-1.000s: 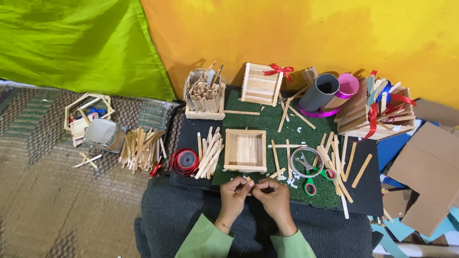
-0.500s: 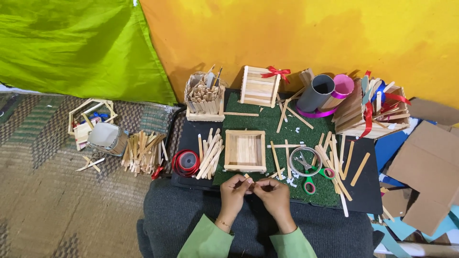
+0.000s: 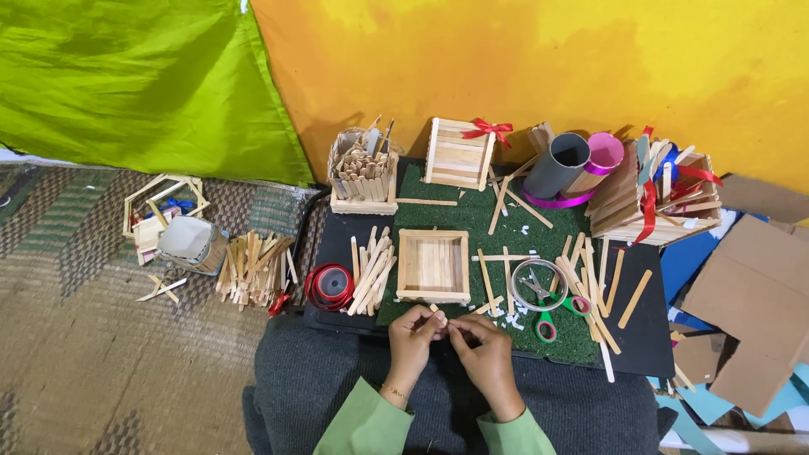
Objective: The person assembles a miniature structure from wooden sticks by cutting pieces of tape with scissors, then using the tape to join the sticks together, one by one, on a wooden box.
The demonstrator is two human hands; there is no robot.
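a: what do the hands hold?
b: a thin wooden stick [image 3: 445,323], pinched between both hands. the left hand [image 3: 415,340] closes its fingertips on one end, the right hand [image 3: 482,347] closes on the other end. the long axis goes about left to right, almost level. it is small, so i cannot tell the ends apart.
a: where is it?
b: above the dark grey lap cloth [image 3: 337,379], just in front of the near edge of the green mat [image 3: 472,211].
a: and around it?
b: a square open box of sticks [image 3: 433,265] lies just beyond the hands. a red ribbon roll [image 3: 329,285] and a loose stick pile [image 3: 371,271] are to the left. scissors with green handles [image 3: 548,305] are to the right, near a clear ring [image 3: 539,284].
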